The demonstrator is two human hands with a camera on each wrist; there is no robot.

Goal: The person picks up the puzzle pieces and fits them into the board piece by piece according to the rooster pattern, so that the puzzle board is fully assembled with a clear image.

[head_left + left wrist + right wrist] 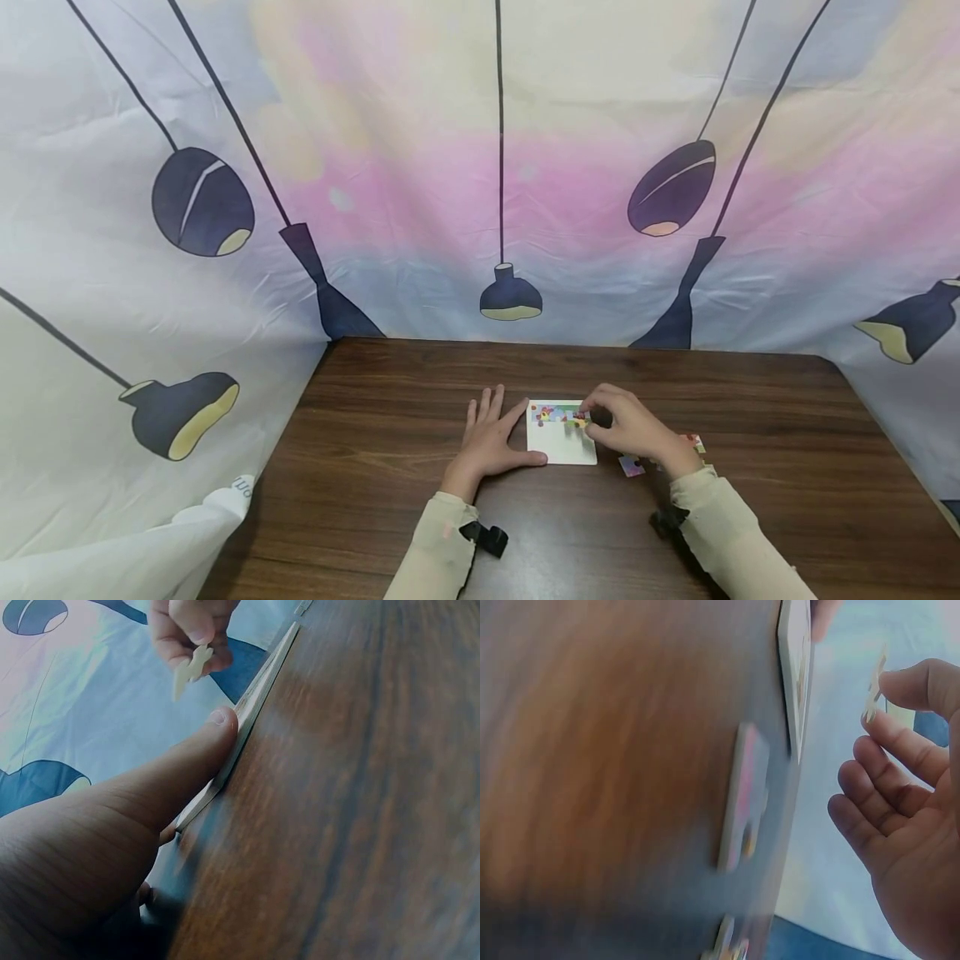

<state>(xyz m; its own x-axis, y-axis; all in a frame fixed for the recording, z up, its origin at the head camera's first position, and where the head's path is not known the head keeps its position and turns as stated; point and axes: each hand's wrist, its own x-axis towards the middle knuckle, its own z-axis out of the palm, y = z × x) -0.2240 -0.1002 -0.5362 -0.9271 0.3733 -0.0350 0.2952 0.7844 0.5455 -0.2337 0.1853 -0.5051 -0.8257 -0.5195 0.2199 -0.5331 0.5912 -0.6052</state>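
Note:
A white puzzle board (558,446) lies on the table, with colourful jigsaw pieces (551,413) set along its far edge. My left hand (491,442) rests at the board's left side, fingers spread; in the left wrist view its thumb (202,750) presses against the board's edge. Above the board's right part, my right hand (630,425) pinches one puzzle piece (874,686) between thumb and index finger. That piece is raised clear of the board, seen nearly edge-on in both wrist views. The right hand's other fingers are loosely bent.
Loose puzzle pieces lie to the right of the board, one near the right wrist (632,466) and others partly hidden behind the forearm (693,442). The brown wooden table (375,467) meets a printed cloth backdrop (420,283) at its far edge. Each wrist wears a black strap.

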